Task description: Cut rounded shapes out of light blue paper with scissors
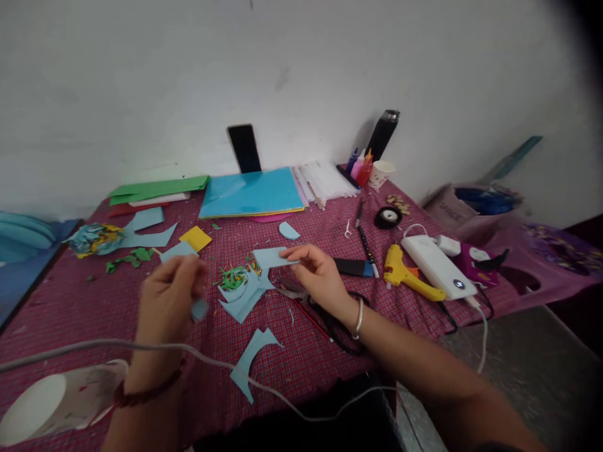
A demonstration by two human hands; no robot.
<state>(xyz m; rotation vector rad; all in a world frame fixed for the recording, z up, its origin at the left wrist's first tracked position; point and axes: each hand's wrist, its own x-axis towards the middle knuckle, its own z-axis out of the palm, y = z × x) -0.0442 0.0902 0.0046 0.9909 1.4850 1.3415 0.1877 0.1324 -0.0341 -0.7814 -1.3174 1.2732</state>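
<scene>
My right hand (pixel 316 276) pinches a light blue paper strip (pixel 269 257) above the red checked tablecloth (pixel 292 351). My left hand (pixel 166 306) is blurred, its fingers curled round a small light blue paper piece (pixel 200 309). Between the hands lie light blue paper offcuts (pixel 245 298) and green shreds (pixel 232 277). Scissors (pixel 301 300) with black handles lie just under my right wrist. A curved blue offcut (pixel 250 359) lies nearer to me.
Stacked blue paper (pixel 252 193) and green paper (pixel 157 188) lie at the back, with a phone (pixel 244 148) leaning on the wall. A yellow glue gun (pixel 405 273), a white power bank (pixel 436 265), a tape roll (pixel 388 217), a black bottle (pixel 382 133) and a cup (pixel 379 173) stand at the right.
</scene>
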